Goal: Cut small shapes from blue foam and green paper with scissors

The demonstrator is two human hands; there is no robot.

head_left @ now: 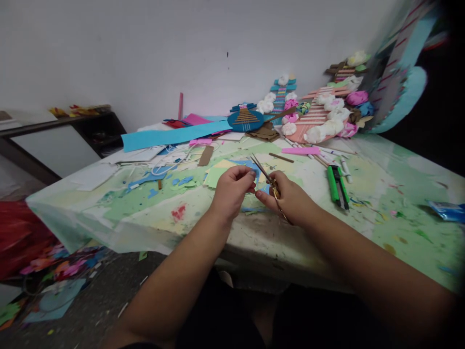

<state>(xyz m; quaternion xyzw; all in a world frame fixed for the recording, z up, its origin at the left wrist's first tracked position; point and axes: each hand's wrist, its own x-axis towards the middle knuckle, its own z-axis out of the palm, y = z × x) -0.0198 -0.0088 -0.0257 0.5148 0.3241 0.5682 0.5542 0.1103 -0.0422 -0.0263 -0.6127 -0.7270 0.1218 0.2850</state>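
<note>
Over the near edge of the table, my right hand (292, 198) is closed on a pair of scissors (275, 188) with gold-coloured handles. Their dark blades point up and left, slightly apart. Close beside them, my left hand (232, 191) is closed in a pinch, thumb against fingers. Whatever it pinches is too small or too hidden to name. Behind my left hand lie pale green and yellow sheets (215, 175), partly covered by it. Blue scraps (183, 181) are scattered to their left.
A green utility knife (337, 186) lies to the right, near several markers (345, 167). A long blue strip (174, 136) and a blue oval craft piece (245, 120) are at the back. Decorated stick crafts (316, 114) lean by the wall. A plastic sheet (145, 213) covers the table.
</note>
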